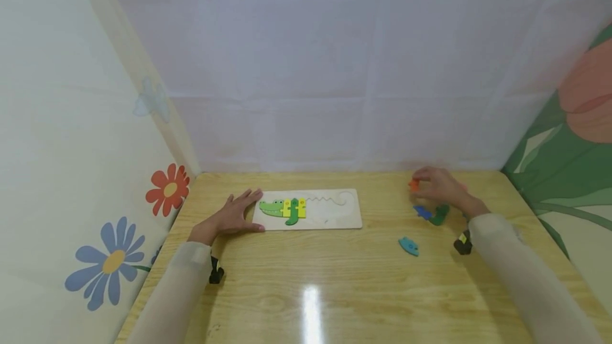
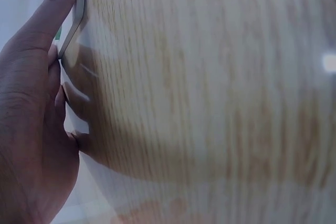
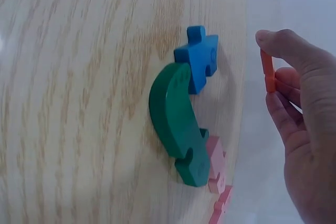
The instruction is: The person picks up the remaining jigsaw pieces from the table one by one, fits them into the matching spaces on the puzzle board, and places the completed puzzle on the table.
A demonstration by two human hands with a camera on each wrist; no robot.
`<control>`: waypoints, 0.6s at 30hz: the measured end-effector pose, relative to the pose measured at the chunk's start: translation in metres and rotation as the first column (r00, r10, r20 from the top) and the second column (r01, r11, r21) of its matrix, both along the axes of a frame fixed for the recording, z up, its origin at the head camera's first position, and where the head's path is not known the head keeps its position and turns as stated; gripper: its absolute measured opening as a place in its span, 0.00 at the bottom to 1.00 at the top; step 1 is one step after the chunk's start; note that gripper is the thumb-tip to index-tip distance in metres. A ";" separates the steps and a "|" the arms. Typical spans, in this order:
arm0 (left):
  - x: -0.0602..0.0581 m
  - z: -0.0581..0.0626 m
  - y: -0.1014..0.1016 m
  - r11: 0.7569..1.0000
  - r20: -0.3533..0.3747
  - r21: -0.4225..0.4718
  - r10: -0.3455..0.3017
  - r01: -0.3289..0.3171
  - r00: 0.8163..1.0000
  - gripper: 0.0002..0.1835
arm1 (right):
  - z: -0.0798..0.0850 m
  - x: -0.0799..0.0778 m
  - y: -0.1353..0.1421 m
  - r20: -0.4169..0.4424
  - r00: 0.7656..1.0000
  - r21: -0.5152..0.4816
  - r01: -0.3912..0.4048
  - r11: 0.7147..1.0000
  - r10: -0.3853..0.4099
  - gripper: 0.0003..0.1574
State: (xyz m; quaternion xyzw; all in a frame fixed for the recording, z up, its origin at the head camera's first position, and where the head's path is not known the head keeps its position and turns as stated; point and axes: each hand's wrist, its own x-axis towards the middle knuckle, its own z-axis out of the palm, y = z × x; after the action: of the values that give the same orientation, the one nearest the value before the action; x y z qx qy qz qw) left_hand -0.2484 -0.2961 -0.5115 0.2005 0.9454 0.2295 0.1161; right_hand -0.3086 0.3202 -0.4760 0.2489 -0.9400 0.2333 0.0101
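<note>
Crocodile puzzle board point(image 1: 330, 221) lies on table point(image 1: 268, 280), head end point(image 1: 272, 208) filled, tail end point(image 1: 344, 210) bare: left grip point(image 1: 233, 214) spread against its edge, right grip point(image 1: 442, 189) pinching orange piece point(image 3: 268, 73), other loose pieces point(image 3: 176, 111) yet unplaced.

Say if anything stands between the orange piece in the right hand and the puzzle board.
Nothing visible stands between the orange piece in the right hand and the puzzle board. The light-blue piece and dark-blue piece lie lower in the head view, off that path.
</note>
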 end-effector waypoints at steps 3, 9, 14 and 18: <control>0.001 0.001 0.000 1.000 -0.001 -0.002 -0.001 0.001 1.000 0.62 | 0.000 0.001 -0.005 0.021 1.000 0.001 0.005 1.000 -0.005 0.36; 0.001 0.003 0.000 1.000 0.007 0.002 0.001 -0.001 1.000 0.62 | 0.000 0.003 -0.013 0.035 0.999 -0.014 -0.003 1.000 0.003 0.35; 0.002 0.004 0.000 1.000 0.007 0.002 0.002 -0.002 1.000 0.62 | 0.001 0.006 -0.021 0.013 1.000 -0.022 -0.024 0.999 0.024 0.33; 0.002 0.003 0.001 1.000 0.007 0.002 0.002 -0.002 1.000 0.62 | -0.001 0.007 -0.026 -0.016 0.999 -0.033 -0.049 0.998 0.049 0.32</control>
State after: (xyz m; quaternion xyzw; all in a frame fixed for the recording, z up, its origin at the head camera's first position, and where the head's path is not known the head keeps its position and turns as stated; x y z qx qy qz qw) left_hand -0.2468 -0.2956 -0.5082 0.1987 0.9449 0.2314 0.1189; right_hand -0.3013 0.2938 -0.4767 0.2734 -0.9295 0.2471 0.0154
